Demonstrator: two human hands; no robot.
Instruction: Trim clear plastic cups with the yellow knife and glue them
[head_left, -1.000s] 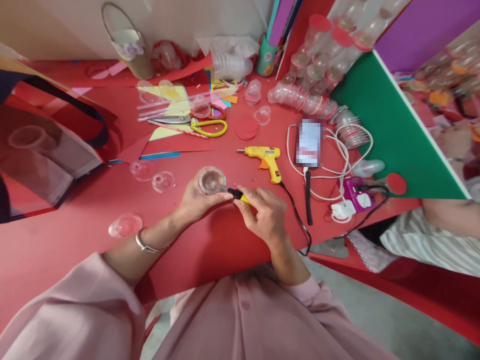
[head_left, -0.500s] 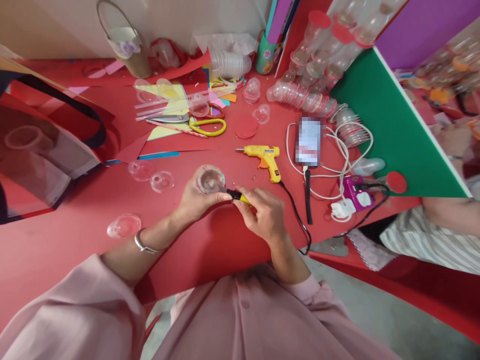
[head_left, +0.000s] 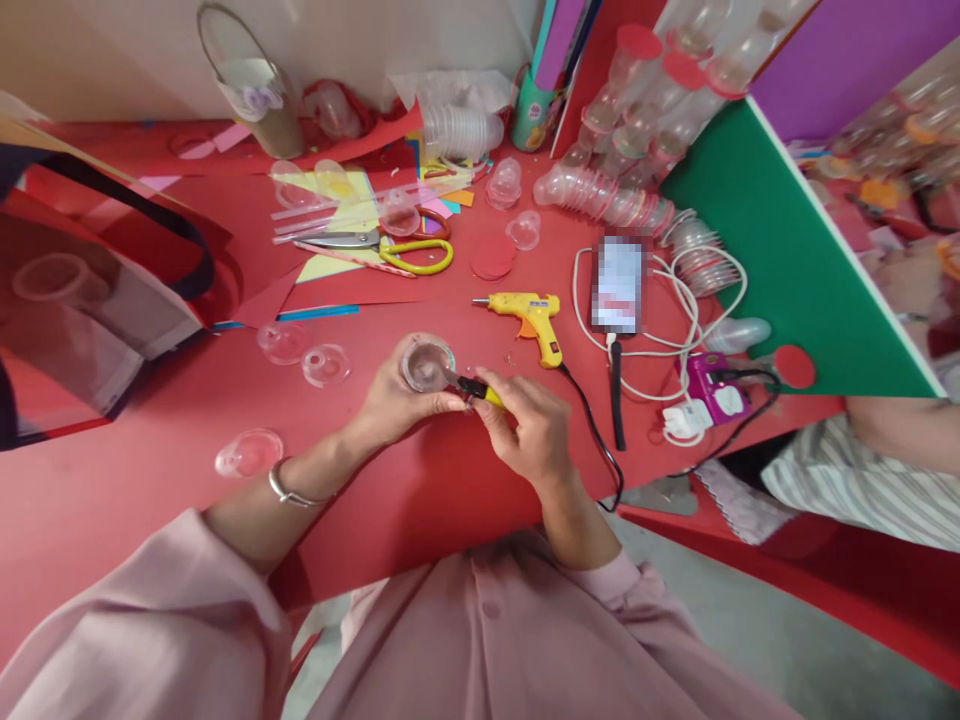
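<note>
My left hand (head_left: 390, 405) is closed round a small clear plastic cup (head_left: 425, 364), held over the red table (head_left: 135, 500). My right hand (head_left: 525, 430) grips a small tool with a yellow and black handle (head_left: 480, 390); its metal tip touches the cup's rim. A silver bangle (head_left: 289, 490) sits on my left wrist. Both hands meet near the table's front edge.
A yellow glue gun (head_left: 529, 312) with a black cord lies just beyond my hands. Clear lids (head_left: 326, 365) and a cup (head_left: 249, 452) lie to the left. Yellow-handled scissors (head_left: 390, 248), coloured paper, stacked clear cups (head_left: 600, 195), a phone (head_left: 619, 283) with white cables and a green board (head_left: 787, 260) fill the rest. Another person's arm (head_left: 900, 440) is at right.
Both hands stay together on the cup; the tool tip has shifted slightly along the rim. Nothing else has moved.
</note>
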